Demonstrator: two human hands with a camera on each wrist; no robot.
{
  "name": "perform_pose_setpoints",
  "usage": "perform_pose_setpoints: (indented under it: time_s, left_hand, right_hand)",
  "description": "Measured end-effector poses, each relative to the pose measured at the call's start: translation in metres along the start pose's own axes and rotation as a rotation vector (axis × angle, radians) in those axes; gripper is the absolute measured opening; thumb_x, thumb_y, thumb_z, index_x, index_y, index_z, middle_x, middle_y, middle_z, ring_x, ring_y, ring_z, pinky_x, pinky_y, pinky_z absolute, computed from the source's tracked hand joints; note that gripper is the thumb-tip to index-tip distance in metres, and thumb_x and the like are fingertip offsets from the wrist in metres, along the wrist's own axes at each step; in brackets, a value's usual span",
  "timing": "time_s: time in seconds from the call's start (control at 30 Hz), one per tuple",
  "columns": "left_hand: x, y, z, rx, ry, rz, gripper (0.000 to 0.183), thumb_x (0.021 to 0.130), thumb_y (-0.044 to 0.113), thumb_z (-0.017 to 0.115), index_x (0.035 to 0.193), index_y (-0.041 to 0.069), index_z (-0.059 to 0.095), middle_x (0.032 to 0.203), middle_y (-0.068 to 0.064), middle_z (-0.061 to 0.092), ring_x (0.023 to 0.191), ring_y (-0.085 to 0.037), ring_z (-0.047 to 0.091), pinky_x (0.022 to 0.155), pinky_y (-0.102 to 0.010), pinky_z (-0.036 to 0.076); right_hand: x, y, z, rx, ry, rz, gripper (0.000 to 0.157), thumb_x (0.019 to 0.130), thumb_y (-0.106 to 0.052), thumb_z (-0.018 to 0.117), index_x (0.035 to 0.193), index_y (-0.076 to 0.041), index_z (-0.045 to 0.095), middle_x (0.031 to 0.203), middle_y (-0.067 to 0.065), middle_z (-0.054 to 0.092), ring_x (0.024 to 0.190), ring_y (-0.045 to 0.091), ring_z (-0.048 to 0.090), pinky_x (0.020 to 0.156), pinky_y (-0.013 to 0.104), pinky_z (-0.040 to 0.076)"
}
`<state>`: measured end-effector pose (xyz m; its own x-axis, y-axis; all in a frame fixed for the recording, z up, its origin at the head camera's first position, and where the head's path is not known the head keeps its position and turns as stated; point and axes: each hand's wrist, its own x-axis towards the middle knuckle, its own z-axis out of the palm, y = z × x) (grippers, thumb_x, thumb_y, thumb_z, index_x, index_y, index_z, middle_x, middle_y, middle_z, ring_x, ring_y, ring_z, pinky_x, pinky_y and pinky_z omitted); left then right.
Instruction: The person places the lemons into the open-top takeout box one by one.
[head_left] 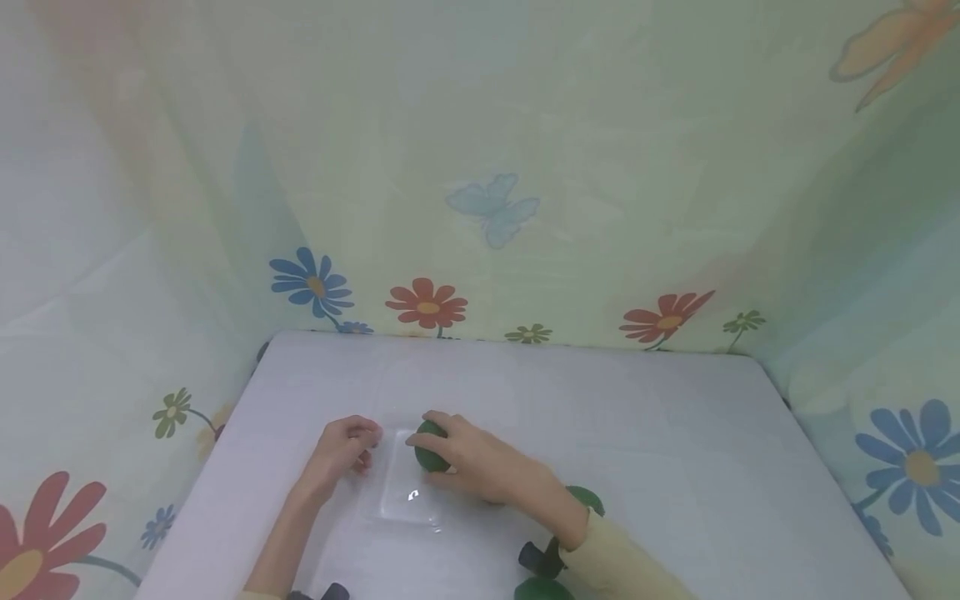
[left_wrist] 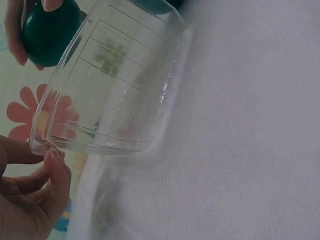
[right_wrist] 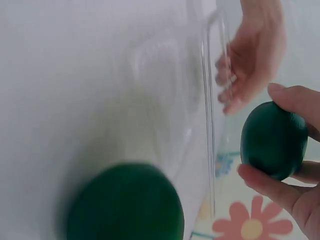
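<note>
My right hand (head_left: pixel 480 454) holds a dark green, smooth, egg-shaped avocado (right_wrist: pixel 274 141) between thumb and fingers. It is just above the right part of a clear plastic box (head_left: pixel 411 492), which stands open-topped on the white table. At the box's left side, my left hand (head_left: pixel 347 450) pinches a corner of the rim (left_wrist: pixel 41 146) between thumb and finger. No fruit can be made out inside the box in the head view. Another green avocado (right_wrist: pixel 127 207) lies on the table close to the box, large and blurred in the right wrist view.
More green avocados lie right of the box, one (head_left: pixel 587 500) partly behind the right forearm and one (head_left: pixel 543 588) at the bottom edge. Black wrist-camera parts (head_left: pixel 540 560) show by the forearms. A flowered curtain (head_left: pixel 495 167) hangs behind the white table (head_left: pixel 637 417).
</note>
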<state>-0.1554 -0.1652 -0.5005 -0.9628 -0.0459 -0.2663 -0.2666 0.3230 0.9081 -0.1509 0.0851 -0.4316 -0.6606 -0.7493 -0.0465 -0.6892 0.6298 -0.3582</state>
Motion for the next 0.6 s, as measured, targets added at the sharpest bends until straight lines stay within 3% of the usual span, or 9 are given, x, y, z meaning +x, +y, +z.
perform_pose_setpoints:
  time_s: [0.2, 0.3, 0.43, 0.6]
  left_hand:
    - [0.0, 0.0, 0.002, -0.018, -0.001, -0.012, 0.027, 0.099, 0.015, 0.064, 0.118, -0.005, 0.066, 0.102, -0.019, 0.069, 0.067, -0.017, 0.061, 0.057, -0.026, 0.055]
    - [-0.001, -0.001, 0.003, -0.017, -0.001, -0.007, 0.029, 0.099, 0.016, 0.064, 0.119, -0.005, 0.065, 0.101, -0.018, 0.069, 0.067, -0.017, 0.062, 0.058, -0.027, 0.056]
    - [-0.002, 0.0, 0.004, -0.014, 0.004, 0.001, 0.029, 0.099, 0.016, 0.065, 0.119, -0.005, 0.065, 0.102, -0.018, 0.069, 0.068, -0.018, 0.063, 0.058, -0.027, 0.056]
    - [-0.004, 0.003, 0.003, -0.013, 0.009, 0.004, 0.029, 0.099, 0.015, 0.065, 0.12, -0.005, 0.065, 0.104, -0.02, 0.069, 0.067, -0.018, 0.063, 0.057, -0.025, 0.054]
  right_hand:
    - [0.016, -0.009, 0.015, -0.036, -0.028, -0.051, 0.052, 0.096, -0.039, 0.072, 0.144, -0.025, 0.059, 0.145, 0.013, 0.056, 0.121, 0.019, 0.062, 0.1, 0.028, 0.055]
    - [0.022, -0.01, 0.021, -0.044, -0.051, -0.028, 0.052, 0.097, -0.043, 0.071, 0.143, -0.024, 0.06, 0.139, 0.012, 0.059, 0.111, 0.015, 0.063, 0.094, 0.026, 0.056]
    - [0.027, -0.009, 0.031, -0.029, -0.067, -0.001, 0.052, 0.096, -0.044, 0.071, 0.142, -0.023, 0.061, 0.135, 0.01, 0.061, 0.1, 0.01, 0.061, 0.087, 0.021, 0.055]
    - [0.032, -0.007, 0.041, -0.012, -0.063, -0.034, 0.052, 0.096, -0.045, 0.07, 0.142, -0.022, 0.061, 0.13, 0.008, 0.063, 0.091, 0.005, 0.057, 0.081, 0.016, 0.052]
